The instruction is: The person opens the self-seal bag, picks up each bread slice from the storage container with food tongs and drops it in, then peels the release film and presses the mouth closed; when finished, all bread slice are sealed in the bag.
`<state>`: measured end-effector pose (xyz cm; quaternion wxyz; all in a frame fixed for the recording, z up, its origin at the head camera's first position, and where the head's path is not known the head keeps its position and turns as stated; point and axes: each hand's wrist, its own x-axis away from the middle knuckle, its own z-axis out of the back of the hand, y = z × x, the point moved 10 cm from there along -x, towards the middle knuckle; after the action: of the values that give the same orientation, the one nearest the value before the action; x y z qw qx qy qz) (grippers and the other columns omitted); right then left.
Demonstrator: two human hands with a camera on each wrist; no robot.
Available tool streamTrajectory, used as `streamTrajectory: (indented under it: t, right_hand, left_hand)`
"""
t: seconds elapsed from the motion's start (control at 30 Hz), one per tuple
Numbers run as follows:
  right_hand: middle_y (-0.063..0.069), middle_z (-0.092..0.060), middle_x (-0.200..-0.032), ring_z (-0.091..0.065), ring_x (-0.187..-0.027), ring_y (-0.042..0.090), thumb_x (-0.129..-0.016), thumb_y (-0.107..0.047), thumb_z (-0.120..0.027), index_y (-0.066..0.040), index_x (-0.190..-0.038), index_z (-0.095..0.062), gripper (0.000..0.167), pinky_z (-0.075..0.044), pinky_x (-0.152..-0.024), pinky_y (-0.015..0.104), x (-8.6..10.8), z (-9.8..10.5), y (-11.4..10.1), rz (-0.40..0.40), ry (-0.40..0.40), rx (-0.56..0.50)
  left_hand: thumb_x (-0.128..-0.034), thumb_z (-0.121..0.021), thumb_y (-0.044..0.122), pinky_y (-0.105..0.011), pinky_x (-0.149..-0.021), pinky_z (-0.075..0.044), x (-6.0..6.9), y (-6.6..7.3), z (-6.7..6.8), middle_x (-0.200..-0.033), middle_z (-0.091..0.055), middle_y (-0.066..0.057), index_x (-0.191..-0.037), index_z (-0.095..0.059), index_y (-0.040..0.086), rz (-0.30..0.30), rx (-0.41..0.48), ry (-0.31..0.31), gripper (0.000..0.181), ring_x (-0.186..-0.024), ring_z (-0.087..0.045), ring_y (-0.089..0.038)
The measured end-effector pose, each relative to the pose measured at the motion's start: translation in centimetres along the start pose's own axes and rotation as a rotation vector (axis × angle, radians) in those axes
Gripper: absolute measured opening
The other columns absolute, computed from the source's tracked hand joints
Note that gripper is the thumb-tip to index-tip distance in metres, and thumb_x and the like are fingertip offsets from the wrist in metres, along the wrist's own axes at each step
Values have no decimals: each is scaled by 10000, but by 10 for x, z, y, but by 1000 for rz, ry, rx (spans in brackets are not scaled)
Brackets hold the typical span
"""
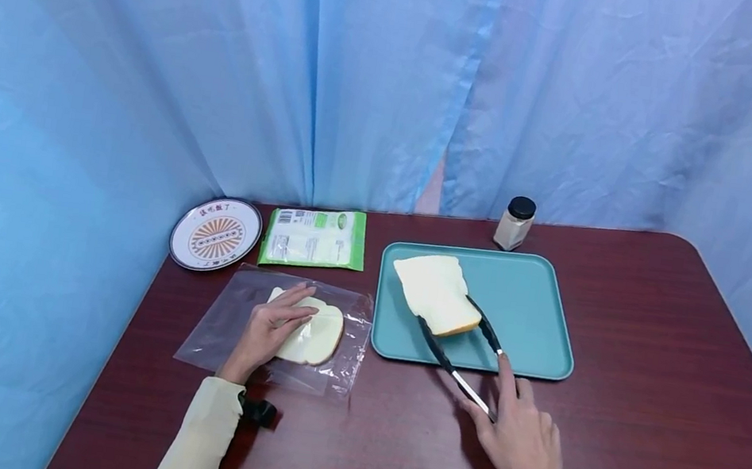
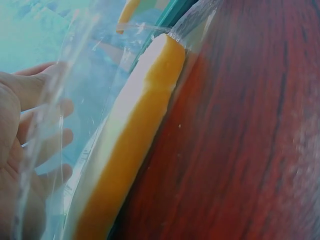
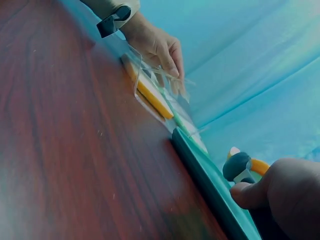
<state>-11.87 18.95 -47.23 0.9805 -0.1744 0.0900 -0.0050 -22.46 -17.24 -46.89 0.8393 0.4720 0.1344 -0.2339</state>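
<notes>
In the head view my left hand (image 1: 270, 330) lies over a bread slice (image 1: 320, 337) inside a clear plastic bag (image 1: 212, 332). The right wrist view shows that hand (image 3: 156, 46) pinching the bag's film, raised above the slice (image 3: 154, 97). Seen from the left wrist, the fingers (image 2: 40, 135) lie behind the film, beside the slice's crust (image 2: 131, 137). My right hand (image 1: 525, 445) grips black-tipped metal tongs (image 1: 434, 344). Between the tong tips is a second bread slice (image 1: 436, 289), tilted and bent, over the teal tray (image 1: 537, 321).
A patterned plate (image 1: 182, 238) sits at the back left, beside a green and white packet (image 1: 310, 238). Behind the tray stands a jar (image 1: 513, 226) with a black lid. Blue curtains (image 1: 383, 83) hang along the table's back edge and sides.
</notes>
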Motion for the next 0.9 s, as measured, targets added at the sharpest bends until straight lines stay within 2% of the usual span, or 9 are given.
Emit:
streamTrajectory:
  t: [0.23,0.43,0.53,0.7,0.9]
  right_hand:
    - [260,-628,-1168,-512,-441,310,-828,-492,-774,-121,-1541,-364,903,-444,-432,469,10,9,12,32,-10,-10]
    - [192,-643,-1037,-381,-401,179,-789,-485,-804,-140,-1536,-393,919,-380,-399,371,21,20,16,128,38,1]
    - [156,-632,-985,-336,-405,136,-776,-500,-805,-141,-1530,-407,925,-353,-390,336,27,23,17,175,70,3]
    - [108,-597,-906,-299,-419,87,-756,-499,-815,-112,-1507,-439,925,-315,-385,294,34,25,16,246,107,16]
    - [52,-549,-877,-274,-450,41,-722,-486,-827,-112,-1483,-475,919,-278,-394,245,40,25,13,341,113,44]
  left_hand:
    - [-831,-741,-55,-445,-1127,-433,-2,3,1,-1260,-687,-238,-998,-795,-8,-10,-4,11,181,-1292,-573,-444]
    - [-839,-740,-38,-518,-1115,-414,-3,2,1,-1274,-692,-203,-1012,-798,12,12,0,3,189,-1295,-565,-458]
    - [-854,-734,-22,-523,-1117,-409,-2,1,1,-1290,-688,-189,-1029,-797,23,23,1,-9,191,-1308,-555,-457]
    - [-856,-728,-34,-502,-1109,-422,-2,2,2,-1289,-679,-218,-1033,-791,4,7,4,-8,191,-1308,-550,-465]
    - [-877,-715,-17,-255,-1171,-399,-1,1,4,-1310,-672,-204,-1051,-790,17,24,22,-19,192,-1337,-542,-426]
